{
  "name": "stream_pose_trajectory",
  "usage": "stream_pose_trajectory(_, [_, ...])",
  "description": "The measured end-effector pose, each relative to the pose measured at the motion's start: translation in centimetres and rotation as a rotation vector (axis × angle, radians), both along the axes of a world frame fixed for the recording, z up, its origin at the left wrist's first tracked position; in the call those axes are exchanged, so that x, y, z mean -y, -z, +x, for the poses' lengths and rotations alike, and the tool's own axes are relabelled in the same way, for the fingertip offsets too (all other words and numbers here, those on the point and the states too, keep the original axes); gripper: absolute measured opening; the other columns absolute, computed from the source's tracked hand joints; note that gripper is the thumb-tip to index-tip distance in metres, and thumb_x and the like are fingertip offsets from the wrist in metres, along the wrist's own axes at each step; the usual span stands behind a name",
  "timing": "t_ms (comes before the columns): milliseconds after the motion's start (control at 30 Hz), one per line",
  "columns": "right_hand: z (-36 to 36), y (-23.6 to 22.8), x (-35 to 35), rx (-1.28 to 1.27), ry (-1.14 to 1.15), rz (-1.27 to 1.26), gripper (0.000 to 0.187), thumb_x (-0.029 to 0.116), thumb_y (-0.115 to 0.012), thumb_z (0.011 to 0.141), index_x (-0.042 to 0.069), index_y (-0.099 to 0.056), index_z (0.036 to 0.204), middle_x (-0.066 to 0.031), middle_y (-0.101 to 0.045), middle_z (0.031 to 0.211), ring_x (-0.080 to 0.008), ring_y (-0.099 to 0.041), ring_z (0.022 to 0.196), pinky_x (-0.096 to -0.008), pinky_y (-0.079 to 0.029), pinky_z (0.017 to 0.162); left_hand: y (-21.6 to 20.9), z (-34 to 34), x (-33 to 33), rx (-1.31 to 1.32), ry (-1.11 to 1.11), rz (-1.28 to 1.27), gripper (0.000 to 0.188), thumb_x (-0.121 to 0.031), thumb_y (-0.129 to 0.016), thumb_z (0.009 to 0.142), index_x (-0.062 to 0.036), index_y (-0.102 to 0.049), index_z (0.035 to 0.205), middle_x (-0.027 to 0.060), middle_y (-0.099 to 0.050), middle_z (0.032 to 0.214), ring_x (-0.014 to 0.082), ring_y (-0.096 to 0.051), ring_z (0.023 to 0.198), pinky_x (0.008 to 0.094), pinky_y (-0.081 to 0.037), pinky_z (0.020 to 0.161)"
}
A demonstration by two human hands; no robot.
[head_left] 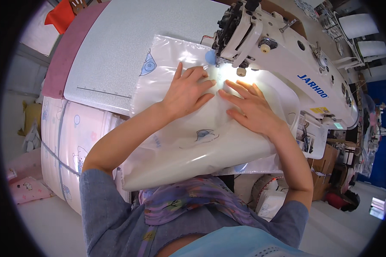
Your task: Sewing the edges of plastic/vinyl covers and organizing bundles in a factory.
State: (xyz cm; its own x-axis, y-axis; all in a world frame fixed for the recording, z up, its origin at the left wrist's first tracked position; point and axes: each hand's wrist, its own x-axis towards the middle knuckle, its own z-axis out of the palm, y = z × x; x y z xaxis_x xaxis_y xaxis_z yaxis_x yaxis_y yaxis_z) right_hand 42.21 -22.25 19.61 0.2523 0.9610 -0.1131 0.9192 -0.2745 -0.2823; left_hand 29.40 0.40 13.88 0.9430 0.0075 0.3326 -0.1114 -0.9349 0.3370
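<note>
A shiny white plastic-covered cushion piece (188, 145) with small blue cartoon prints lies on the sewing table, reaching from my lap up to the needle. My left hand (186, 91) presses flat on it, fingers spread and pointing toward the needle. My right hand (249, 108) lies flat beside it on the same piece, fingertips close to the lit needle area (227, 70) of the white industrial sewing machine (287, 60). Neither hand grips anything; both hold the material down.
The grey speckled table top (116, 51) stretches left and back, with a ruler strip near its front edge. A pink panel (68, 51) borders it on the left. A big bundle of printed white material (68, 145) stands below left. Cardboard boxes and clutter sit at right.
</note>
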Motion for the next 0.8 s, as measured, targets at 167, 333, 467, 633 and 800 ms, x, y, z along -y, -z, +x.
stream_pose_trajectory(167, [1.5, 0.3, -0.6, -0.027, 0.049, 0.033, 0.054, 0.024, -0.064, 0.096, 0.025, -0.057, 0.149, -0.0088, -0.042, 0.161, -0.0381, -0.042, 0.141, -0.0490, -0.029, 0.121, 0.0, -0.2, 0.3, -0.015, 0.024, 0.010, 0.041, -0.030, -0.071, 0.093, -0.0158, -0.069, 0.131, 0.0098, -0.056, 0.130, 0.0300, -0.049, 0.134, 0.0658, -0.031, 0.117])
stream_pose_trajectory(333, [0.3, 1.4, -1.4, 0.008, 0.120, 0.087, 0.056, 0.027, -0.065, 0.095, 0.024, -0.056, 0.150, -0.0094, -0.044, 0.160, -0.0385, -0.043, 0.139, -0.0492, -0.027, 0.122, -0.4, -1.6, -0.8, -0.050, 0.041, 0.095, 0.047, -0.028, -0.068, 0.095, -0.0165, -0.062, 0.140, 0.0106, -0.052, 0.143, 0.0321, -0.043, 0.142, 0.0640, -0.028, 0.120])
stream_pose_trajectory(467, [-0.5, 2.2, -1.6, 0.047, 0.192, 0.148, 0.057, 0.031, -0.066, 0.094, 0.022, -0.056, 0.149, -0.0091, -0.045, 0.159, -0.0367, -0.044, 0.139, -0.0498, -0.026, 0.121, -4.4, -9.6, -1.1, -0.174, -0.035, -0.040, 0.051, -0.021, -0.072, 0.092, -0.0153, -0.061, 0.141, 0.0115, -0.050, 0.149, 0.0362, -0.039, 0.145, 0.0624, -0.026, 0.120])
stream_pose_trajectory(633, [-0.8, 1.8, -1.1, 0.088, 0.247, 0.143, 0.054, 0.031, -0.067, 0.095, 0.021, -0.058, 0.147, -0.0080, -0.047, 0.157, -0.0348, -0.043, 0.139, -0.0499, -0.027, 0.120, -0.5, -25.8, -0.4, 0.166, -0.902, -0.313, 0.066, -0.012, -0.067, 0.096, 0.0013, -0.037, 0.154, 0.0245, -0.026, 0.162, 0.0373, -0.036, 0.147, 0.0478, -0.030, 0.121])
stream_pose_trajectory(800, [-0.9, 0.9, -2.1, 0.048, 0.224, 0.095, 0.049, 0.029, -0.066, 0.097, 0.021, -0.060, 0.145, -0.0070, -0.049, 0.154, -0.0329, -0.044, 0.138, -0.0490, -0.031, 0.116, 3.5, -35.2, 6.8, 0.159, -1.175, -1.024, 0.064, -0.019, -0.061, 0.101, 0.0015, -0.034, 0.155, 0.0222, -0.035, 0.159, 0.0331, -0.041, 0.145, 0.0445, -0.033, 0.120])
